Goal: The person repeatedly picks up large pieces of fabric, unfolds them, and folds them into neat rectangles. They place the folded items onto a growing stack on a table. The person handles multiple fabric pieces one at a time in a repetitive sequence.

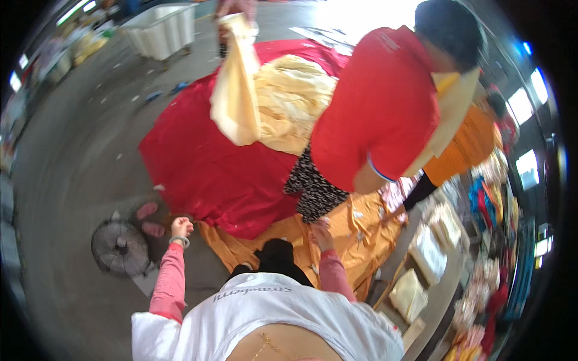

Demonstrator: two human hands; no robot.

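Observation:
My left hand (pixel 182 227) is raised at the left edge of the red cloth (pixel 203 171), fingers curled, with nothing visible in them. A pale bangle circles that wrist. My right hand (pixel 321 235) hangs over the orange sheet (pixel 356 221), just below the hem of a co-worker's black-and-white patterned garment (pixel 318 187). Blur hides its fingers, so I cannot tell whether it touches or holds anything. Cream fabric (pixel 293 104) lies heaped on the red cloth. Another person at the far side holds up a length of cream cloth (pixel 237 99).
A co-worker in a red shirt (pixel 375 108) bends close on my right; someone in orange (pixel 465 140) stoops beyond. A floor fan (pixel 119 248) and pink slippers (pixel 153 229) are at left. Stacked folded packs (pixel 426 255) line the right. A white wheeled bin (pixel 160 34) stands far back.

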